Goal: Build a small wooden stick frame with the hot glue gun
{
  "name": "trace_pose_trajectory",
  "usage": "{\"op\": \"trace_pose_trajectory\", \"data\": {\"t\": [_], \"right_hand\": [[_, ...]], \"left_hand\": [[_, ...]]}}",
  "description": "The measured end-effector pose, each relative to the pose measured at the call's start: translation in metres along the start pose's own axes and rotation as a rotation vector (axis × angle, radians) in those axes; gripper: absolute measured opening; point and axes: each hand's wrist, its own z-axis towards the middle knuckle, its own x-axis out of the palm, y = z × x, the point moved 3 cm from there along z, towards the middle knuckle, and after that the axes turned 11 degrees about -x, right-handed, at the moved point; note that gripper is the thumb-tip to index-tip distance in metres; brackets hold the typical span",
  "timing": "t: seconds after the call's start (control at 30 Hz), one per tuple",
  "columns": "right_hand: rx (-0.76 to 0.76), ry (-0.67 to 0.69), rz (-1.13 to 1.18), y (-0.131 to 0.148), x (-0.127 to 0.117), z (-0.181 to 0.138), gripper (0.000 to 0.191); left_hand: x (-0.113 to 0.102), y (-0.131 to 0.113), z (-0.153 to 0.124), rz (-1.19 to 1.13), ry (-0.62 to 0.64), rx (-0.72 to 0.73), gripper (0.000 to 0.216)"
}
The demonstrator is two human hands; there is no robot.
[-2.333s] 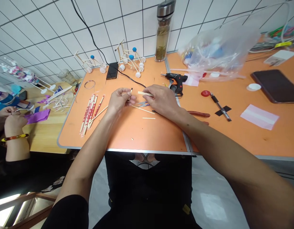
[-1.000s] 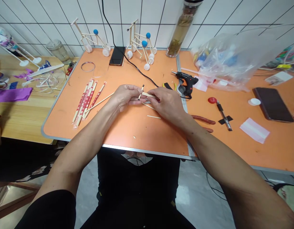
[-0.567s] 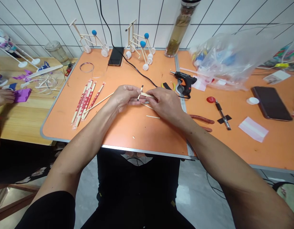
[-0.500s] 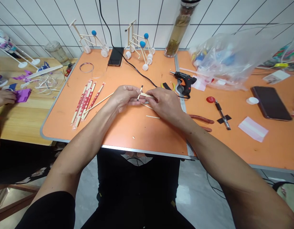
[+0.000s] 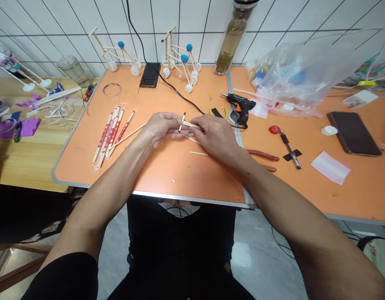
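Orange tabletop (image 5: 167,166) with a grey rim fills my view, white tiled wall (image 5: 55,25) behind, a wooden table (image 5: 30,158) beside it on the left. My left hand (image 5: 159,129) is closed around a dark-tipped stick (image 5: 181,122), nearly upright above the table's middle; my right hand (image 5: 216,135) pinches a pale stick (image 5: 190,124) laid across it, glue gun (image 5: 239,104) just beyond

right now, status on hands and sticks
Left hand pinching dark-tipped stick. Right hand pinching pale stick against it. Cut stick piece on table beneath; glue gun beyond right hand.
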Motion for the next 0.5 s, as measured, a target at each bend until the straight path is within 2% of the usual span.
{"op": "trace_pose_trajectory", "data": {"t": [0.5], "right_hand": [[-0.015,-0.012,-0.017,-0.001,0.0008,-0.0008,0.029]], "left_hand": [[-0.0015,0.0005,0.0007,0.017,0.013,-0.011,0.006]]}}
